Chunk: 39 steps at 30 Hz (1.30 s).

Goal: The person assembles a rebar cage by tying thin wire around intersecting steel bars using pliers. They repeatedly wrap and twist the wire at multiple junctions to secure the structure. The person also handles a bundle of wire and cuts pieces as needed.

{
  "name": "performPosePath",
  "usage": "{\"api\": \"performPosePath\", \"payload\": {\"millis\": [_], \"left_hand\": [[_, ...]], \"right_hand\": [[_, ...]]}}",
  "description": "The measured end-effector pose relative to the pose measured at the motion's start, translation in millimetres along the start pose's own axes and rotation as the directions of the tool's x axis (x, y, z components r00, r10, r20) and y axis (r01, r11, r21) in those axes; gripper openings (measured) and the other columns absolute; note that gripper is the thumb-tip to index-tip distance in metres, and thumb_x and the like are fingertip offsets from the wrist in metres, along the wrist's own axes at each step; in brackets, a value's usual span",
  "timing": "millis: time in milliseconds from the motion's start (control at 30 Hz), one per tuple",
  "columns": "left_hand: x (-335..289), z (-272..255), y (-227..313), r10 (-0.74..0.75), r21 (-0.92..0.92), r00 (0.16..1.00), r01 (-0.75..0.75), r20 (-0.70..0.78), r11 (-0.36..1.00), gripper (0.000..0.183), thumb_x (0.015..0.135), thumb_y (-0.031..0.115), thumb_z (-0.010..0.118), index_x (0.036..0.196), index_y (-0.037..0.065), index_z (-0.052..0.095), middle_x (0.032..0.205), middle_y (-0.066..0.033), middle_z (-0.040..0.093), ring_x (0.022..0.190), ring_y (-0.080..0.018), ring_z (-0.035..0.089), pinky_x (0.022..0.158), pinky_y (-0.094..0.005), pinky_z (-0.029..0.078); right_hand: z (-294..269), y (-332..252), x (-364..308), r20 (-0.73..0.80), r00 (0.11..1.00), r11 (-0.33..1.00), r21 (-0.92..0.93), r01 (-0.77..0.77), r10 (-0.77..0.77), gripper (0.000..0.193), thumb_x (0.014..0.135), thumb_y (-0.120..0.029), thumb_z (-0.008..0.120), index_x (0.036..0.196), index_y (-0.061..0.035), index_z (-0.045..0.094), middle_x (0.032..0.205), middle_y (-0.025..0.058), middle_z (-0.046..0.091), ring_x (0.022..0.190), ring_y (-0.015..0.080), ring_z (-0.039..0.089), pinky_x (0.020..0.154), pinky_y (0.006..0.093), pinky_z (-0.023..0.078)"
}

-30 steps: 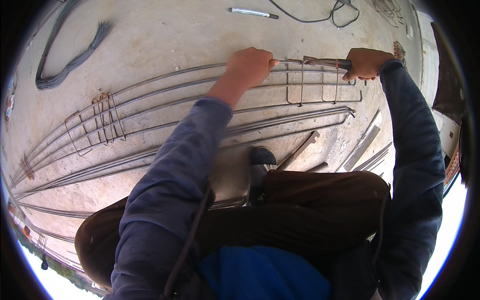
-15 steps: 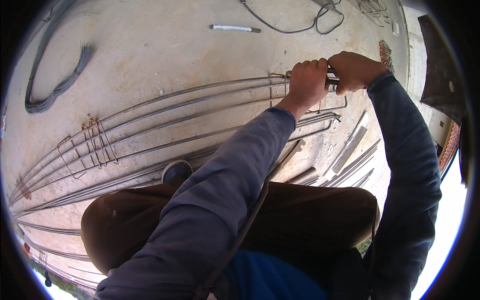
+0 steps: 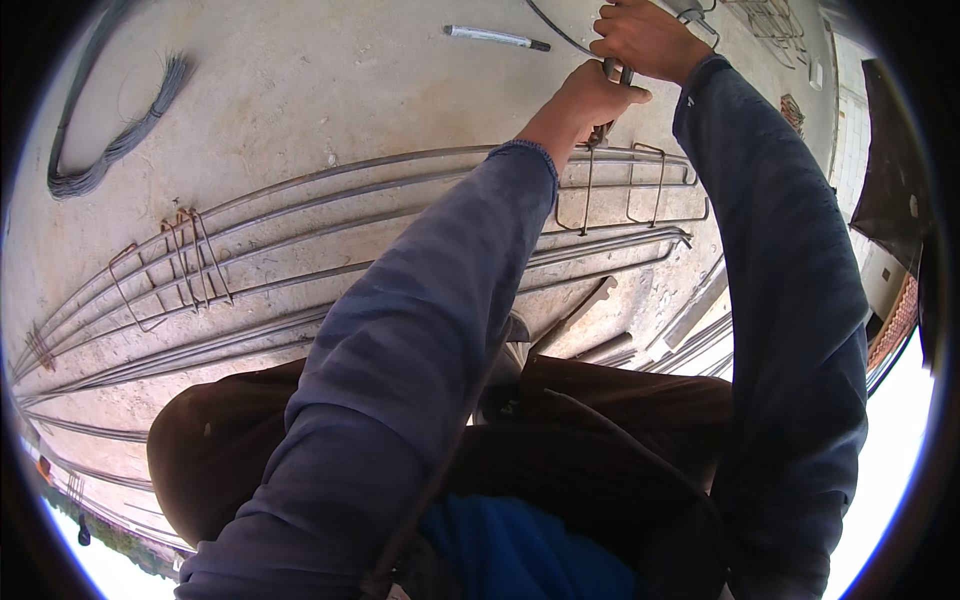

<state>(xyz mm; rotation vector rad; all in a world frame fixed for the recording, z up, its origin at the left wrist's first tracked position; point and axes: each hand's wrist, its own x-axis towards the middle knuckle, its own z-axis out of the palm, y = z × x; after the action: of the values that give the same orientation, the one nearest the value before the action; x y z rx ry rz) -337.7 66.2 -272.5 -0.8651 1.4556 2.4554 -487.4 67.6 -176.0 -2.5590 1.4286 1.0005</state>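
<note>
My left hand (image 3: 592, 98) is clenched in a fist around the shaft of a thin metal tool (image 3: 612, 72), just above the far end of the long steel bars (image 3: 400, 170) lying on the concrete. My right hand (image 3: 645, 38) is closed over the top of the same tool, touching the left hand. Below the hands, two rectangular wire stirrups (image 3: 620, 190) sit around the bars. A tight cluster of stirrups (image 3: 180, 262) sits further left on the bars. The tool's tip is hidden by my fingers.
A coil of dark tie wire (image 3: 110, 150) lies at the far left. A slim silver rod-like object (image 3: 495, 38) rests on the concrete near the top. Short timber pieces (image 3: 575, 318) and more bars (image 3: 700, 340) lie by my knees (image 3: 620, 400).
My left hand moved right from the bars to join the right hand on the tool. Both hands have since shifted upward in view, toward the far side of the bars.
</note>
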Motion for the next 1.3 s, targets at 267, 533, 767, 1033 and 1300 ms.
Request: {"api": "performPosePath", "payload": {"millis": [267, 533, 767, 1033, 1300], "left_hand": [[6.8, -9.5, -3.3, -0.073, 0.063, 0.997, 0.076, -0.039, 0.995, 0.044, 0.087, 0.035, 0.089, 0.103, -0.003, 0.075, 0.089, -0.0119, 0.072, 0.078, -0.0246, 0.07, 0.068, -0.044, 0.053], [17.1, 33.0, -1.8, 0.16, 0.222, 0.952, -0.101, -0.262, 0.97, 0.048, 0.085, 0.042, 0.09, 0.105, -0.001, 0.079, 0.11, -0.0222, 0.08, 0.11, -0.0395, 0.077, 0.094, -0.0433, 0.063], [19.7, 5.6, 5.2, 0.045, -0.159, 0.903, 0.026, 0.428, 0.987, 0.04, 0.087, 0.029, 0.094, 0.07, 0.01, 0.063, 0.059, 0.001, 0.05, 0.049, -0.0121, 0.042, 0.05, -0.0328, 0.035], [-5.2, 17.1, 13.9, 0.177, 0.492, 0.96, -0.265, 0.218, 0.83, 0.064, 0.073, 0.039, 0.096, 0.116, -0.002, 0.072, 0.092, -0.0122, 0.076, 0.09, -0.0263, 0.077, 0.082, -0.0371, 0.061], [-22.6, 50.0, 9.6, 0.364, 0.51, 0.924, -0.37, 0.115, 0.777, 0.045, 0.082, 0.048, 0.088, 0.102, 0.008, 0.081, 0.101, -0.0169, 0.081, 0.099, -0.0358, 0.079, 0.089, -0.0456, 0.062]], "right_hand": [[8.4, 0.4, 34.2, 0.432, 0.898, 0.991, 0.059, -0.117, 0.08, 0.008, 0.082, -0.031, 0.076, 0.082, -0.0234, 0.078, 0.081, -0.0016, 0.074, 0.09, 0.0229, 0.073, 0.089, 0.04, 0.054], [15.9, 3.5, 22.9, 0.464, 0.868, 0.98, -0.004, -0.197, 0.176, 0.01, 0.082, -0.031, 0.078, 0.084, -0.0219, 0.081, 0.082, 0.0, 0.077, 0.093, 0.0239, 0.074, 0.095, 0.042, 0.053], [-30.3, -10.3, -55.5, -0.112, 0.992, 0.997, -0.028, -0.066, 0.062, 0.015, 0.082, -0.027, 0.074, 0.095, -0.0192, 0.079, 0.089, 0.0007, 0.077, 0.101, 0.0231, 0.071, 0.103, 0.0491, 0.05], [-11.8, -22.6, -69.8, 0.421, 0.858, 0.92, 0.117, -0.374, 0.295, 0.026, 0.08, -0.011, 0.082, 0.106, -0.01, 0.079, 0.093, 0.0115, 0.074, 0.097, 0.0324, 0.074, 0.088, 0.0463, 0.057], [-96.8, -24.5, -42.0, 0.759, 0.603, 0.828, 0.159, -0.538, 0.245, 0.034, 0.072, -0.011, 0.087, 0.105, -0.0081, 0.08, 0.096, 0.0132, 0.077, 0.102, 0.0351, 0.076, 0.098, 0.0488, 0.057]]}}
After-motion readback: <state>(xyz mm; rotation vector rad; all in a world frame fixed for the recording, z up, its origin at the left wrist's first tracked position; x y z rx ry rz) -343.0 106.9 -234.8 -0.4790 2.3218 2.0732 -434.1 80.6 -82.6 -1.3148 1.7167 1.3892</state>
